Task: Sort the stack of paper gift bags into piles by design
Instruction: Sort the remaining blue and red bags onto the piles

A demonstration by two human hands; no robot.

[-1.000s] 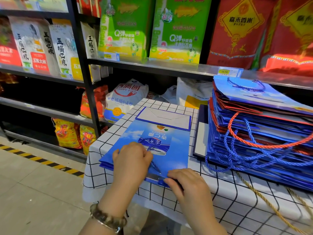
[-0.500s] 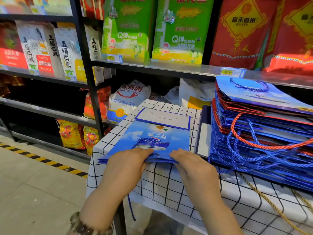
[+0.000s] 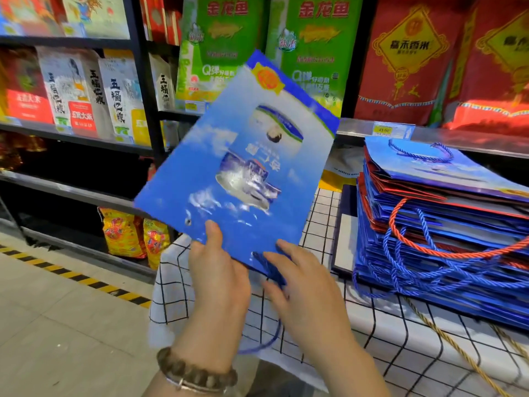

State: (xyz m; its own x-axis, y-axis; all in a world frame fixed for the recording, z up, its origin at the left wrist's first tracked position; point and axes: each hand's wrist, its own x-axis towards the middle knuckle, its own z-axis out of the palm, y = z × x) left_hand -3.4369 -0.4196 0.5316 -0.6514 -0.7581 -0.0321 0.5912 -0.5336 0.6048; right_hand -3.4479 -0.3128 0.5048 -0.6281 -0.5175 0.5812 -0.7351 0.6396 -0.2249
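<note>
Head: left hand grips blue bag; sacks read 金龙鱼.

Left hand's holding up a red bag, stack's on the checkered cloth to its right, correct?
No: the head view shows the bag the left hand holds up is blue, not red. The stack does sit on the checkered cloth to its right.

Left grip, a brown beaded bracelet at its wrist, pinches a glossy blue paper gift bag, thumb on the face, fingers hidden behind. Right grip, just beside, fingers straight, tips touching the bag's lower edge.
</note>
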